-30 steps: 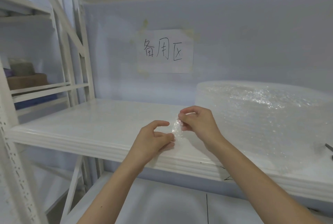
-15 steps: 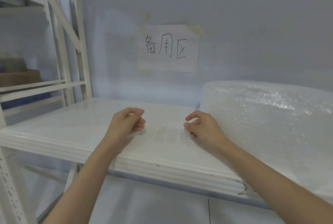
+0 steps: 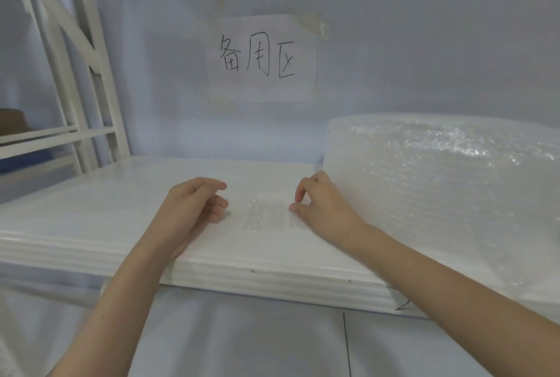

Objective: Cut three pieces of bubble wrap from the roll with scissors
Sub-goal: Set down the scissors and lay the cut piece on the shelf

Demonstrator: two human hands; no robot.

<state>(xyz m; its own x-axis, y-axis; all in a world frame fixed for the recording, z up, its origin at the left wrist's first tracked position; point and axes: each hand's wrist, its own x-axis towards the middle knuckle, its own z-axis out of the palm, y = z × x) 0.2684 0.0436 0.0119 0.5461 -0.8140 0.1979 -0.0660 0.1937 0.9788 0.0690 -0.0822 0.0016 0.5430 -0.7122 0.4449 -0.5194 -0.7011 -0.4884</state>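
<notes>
White shelf, broad and bare at left; bubble wrap roll at its right end; left hand loosely curled, gripping nothing; right hand curled, fingertips touching small bubble wrap piece, flat between hands.

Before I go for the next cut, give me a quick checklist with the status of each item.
1. Cut piece lying flat on the shelf: ok.
2. Left hand free: ok, empty and off the piece.
3. Right hand free: not ok, fingertips at the piece's right edge.
4. Bubble wrap roll within reach: ok, beside the right hand.
5. Scissors located: cannot tell, not in view.
6. Pieces counted: cannot tell, one visible.
</notes>
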